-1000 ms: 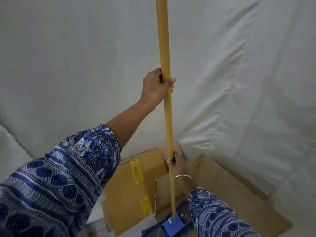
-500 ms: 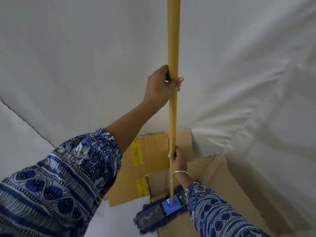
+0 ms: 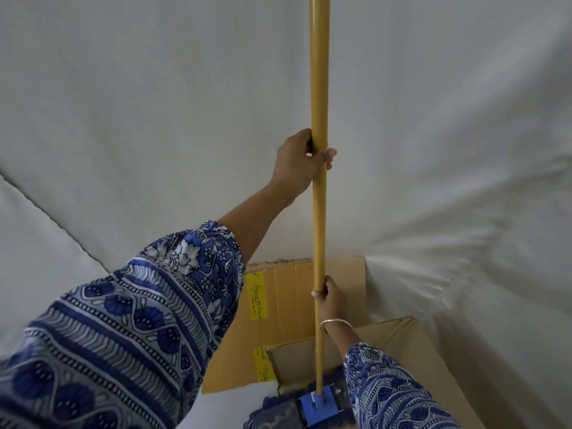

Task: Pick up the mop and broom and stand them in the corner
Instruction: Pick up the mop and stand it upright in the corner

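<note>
The mop stands upright in front of me, its long yellow handle point(image 3: 318, 88) running from the top edge down to a blue bracket point(image 3: 318, 408) on a dark fringed head point(image 3: 278, 413) resting on cardboard. My left hand point(image 3: 298, 165) grips the handle high up, at mid-frame. Lower down, my right hand point(image 3: 329, 294), with a silver bangle on the wrist, grips the same handle. The corner where two white sheet-covered walls point(image 3: 448, 150) meet lies just beyond the handle. No broom is in view.
Flattened brown cardboard point(image 3: 288, 305) with yellow labels covers the floor in the corner. White cloth point(image 3: 123, 119) drapes the walls on both sides, and a white surface point(image 3: 31, 243) shows at the left. My patterned blue sleeves fill the lower left and lower right.
The mop has stayed upright in both hands while it and the view shifted slightly; the mop head and more of the cardboard now show, closer to the corner.
</note>
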A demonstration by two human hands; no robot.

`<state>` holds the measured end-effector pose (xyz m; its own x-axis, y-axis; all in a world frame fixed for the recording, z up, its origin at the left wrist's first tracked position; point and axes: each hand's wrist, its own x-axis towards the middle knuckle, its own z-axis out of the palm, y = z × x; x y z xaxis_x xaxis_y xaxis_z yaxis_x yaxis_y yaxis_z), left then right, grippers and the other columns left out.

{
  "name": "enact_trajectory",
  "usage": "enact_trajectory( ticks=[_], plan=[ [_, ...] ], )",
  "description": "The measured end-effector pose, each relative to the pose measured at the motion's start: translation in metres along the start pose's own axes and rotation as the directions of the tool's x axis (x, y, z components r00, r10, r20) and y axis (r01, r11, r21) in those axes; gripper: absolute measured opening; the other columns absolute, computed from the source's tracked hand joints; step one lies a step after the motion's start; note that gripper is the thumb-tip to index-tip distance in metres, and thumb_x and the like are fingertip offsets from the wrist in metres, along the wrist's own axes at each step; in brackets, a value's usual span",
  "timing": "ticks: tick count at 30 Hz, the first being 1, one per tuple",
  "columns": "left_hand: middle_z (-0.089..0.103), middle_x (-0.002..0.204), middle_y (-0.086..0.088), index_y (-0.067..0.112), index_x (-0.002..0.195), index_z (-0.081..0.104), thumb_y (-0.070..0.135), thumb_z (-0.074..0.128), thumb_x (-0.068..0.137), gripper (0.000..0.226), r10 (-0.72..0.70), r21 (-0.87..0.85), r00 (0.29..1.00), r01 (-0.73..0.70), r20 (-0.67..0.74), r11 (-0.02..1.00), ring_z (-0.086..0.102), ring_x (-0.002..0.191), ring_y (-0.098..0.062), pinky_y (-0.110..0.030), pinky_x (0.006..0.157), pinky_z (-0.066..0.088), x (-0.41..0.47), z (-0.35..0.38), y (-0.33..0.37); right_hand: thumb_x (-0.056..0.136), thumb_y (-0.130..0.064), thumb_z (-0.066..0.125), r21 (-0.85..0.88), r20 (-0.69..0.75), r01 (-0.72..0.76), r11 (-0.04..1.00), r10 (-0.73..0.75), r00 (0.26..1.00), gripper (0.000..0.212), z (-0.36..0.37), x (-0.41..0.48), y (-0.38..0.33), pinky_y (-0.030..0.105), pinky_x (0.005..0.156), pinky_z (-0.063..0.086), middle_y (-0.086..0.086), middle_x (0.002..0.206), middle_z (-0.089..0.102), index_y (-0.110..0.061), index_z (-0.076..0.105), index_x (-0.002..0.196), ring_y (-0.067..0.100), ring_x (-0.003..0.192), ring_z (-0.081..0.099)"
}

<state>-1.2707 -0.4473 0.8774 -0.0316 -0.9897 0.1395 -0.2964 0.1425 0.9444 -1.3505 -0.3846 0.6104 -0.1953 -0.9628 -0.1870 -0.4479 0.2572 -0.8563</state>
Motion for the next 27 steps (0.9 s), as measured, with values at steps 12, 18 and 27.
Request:
enact_trajectory(
  ticks=[12, 18, 27],
  plan=[
    [0.065, 0.108, -0.025, 0.004, 0.098, 0.054, 0.012, 0.059, 0.085, 0.016, -0.030, -0.003, 1.000, 0.030, -0.003, 1.000, 0.067, 0.093, -0.034, -0.047, 0.087, 0.056, 0.038, 0.002, -0.012, 0.084, -0.007, 0.060, -0.019, -0.026, 0.013, 1.000, -0.013, 1.000, 0.017, 0.004, 0.027, -0.005, 0.042, 0.081, 0.053, 0.017, 0.095, 0.068, -0.001, 0.057, 0.099, 0.030, 0.089, 0.063],
    [0.064, 0.101, -0.021, 0.003, 0.099, 0.054, 0.012, 0.058, 0.086, 0.016, -0.035, -0.010, 0.999, 0.035, 0.001, 0.999, 0.066, 0.090, -0.032, -0.048, 0.087, 0.055, 0.055, 0.002, -0.018, 0.082, -0.010, 0.062, -0.037, -0.029, 0.013, 0.999, -0.014, 0.999, 0.018, 0.009, 0.040, -0.005, 0.047, 0.082, 0.055, 0.017, 0.095, 0.069, -0.002, 0.059, 0.098, 0.031, 0.088, 0.065],
    [0.065, 0.114, -0.022, 0.001, 0.111, 0.054, 0.014, 0.063, 0.083, 0.032, -0.096, -0.013, 0.995, 0.097, 0.016, 0.995, 0.067, 0.099, -0.030, -0.044, 0.086, 0.056, 0.059, 0.001, -0.015, 0.083, -0.008, 0.062, -0.096, 0.017, -0.023, 0.995, 0.024, 1.000, 0.019, 0.006, 0.043, -0.010, 0.043, 0.084, 0.054, 0.020, 0.100, 0.067, 0.001, 0.058, 0.099, 0.034, 0.093, 0.064]
  ],
)
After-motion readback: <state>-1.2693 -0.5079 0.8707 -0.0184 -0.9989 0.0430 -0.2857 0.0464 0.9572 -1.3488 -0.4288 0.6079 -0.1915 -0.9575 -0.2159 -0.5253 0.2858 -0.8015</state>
